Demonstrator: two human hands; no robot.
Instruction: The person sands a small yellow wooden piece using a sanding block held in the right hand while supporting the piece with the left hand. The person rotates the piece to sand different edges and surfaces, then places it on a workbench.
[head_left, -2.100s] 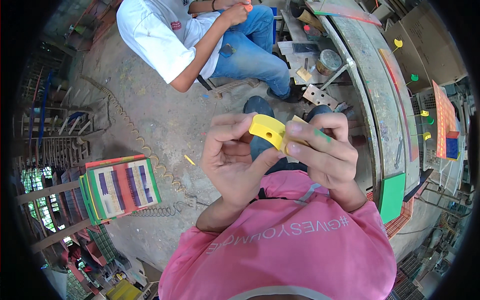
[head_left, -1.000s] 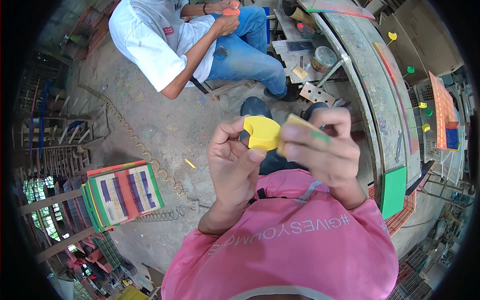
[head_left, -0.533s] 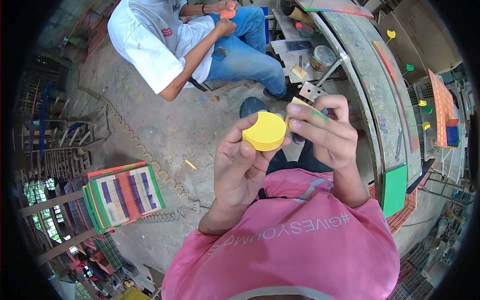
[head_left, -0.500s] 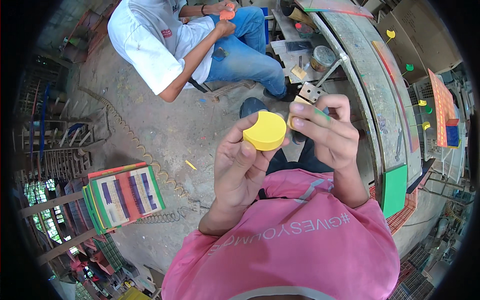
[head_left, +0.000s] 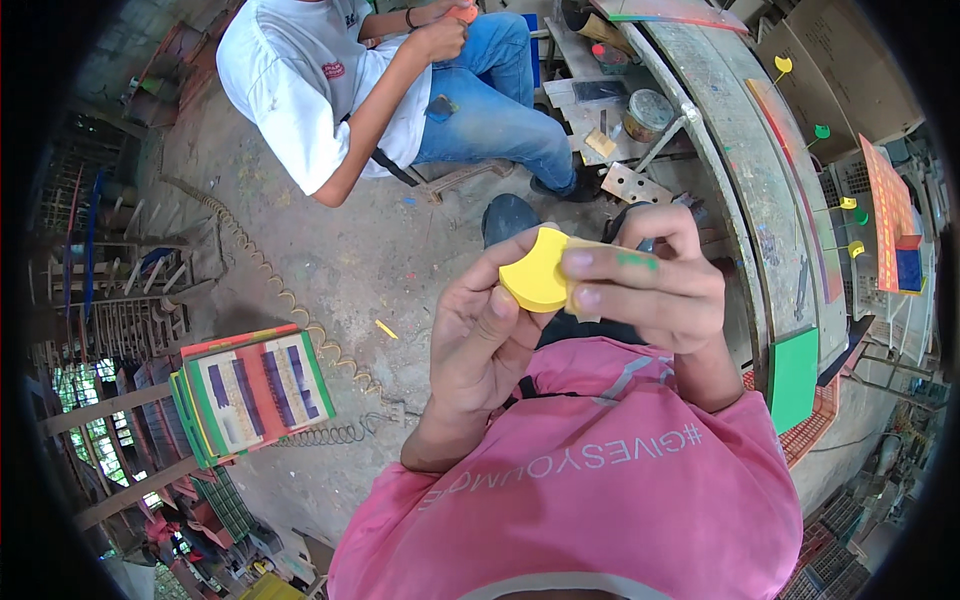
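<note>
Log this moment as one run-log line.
left hand: grip on yellow disc | right hand: pinches disc edge | nearby: co-worker seated, workbench

The yellow disc (head_left: 537, 276) looks like smooth, matt painted wood or plastic; which one cannot be told. The strip (head_left: 585, 300) pressed against it looks like pale, rough paper. The pink shirt (head_left: 600, 480) is soft matt cloth. The floor (head_left: 330, 250) is rough, dusty concrete. The long desk (head_left: 740, 170) is worn grey wood, scuffed and smeared with paint. The tin (head_left: 648, 113) on the low stand is dull metal. The coiled spring (head_left: 290, 300) on the floor looks like rusty wire. The striped boards (head_left: 255, 390) are painted, matt.
</note>
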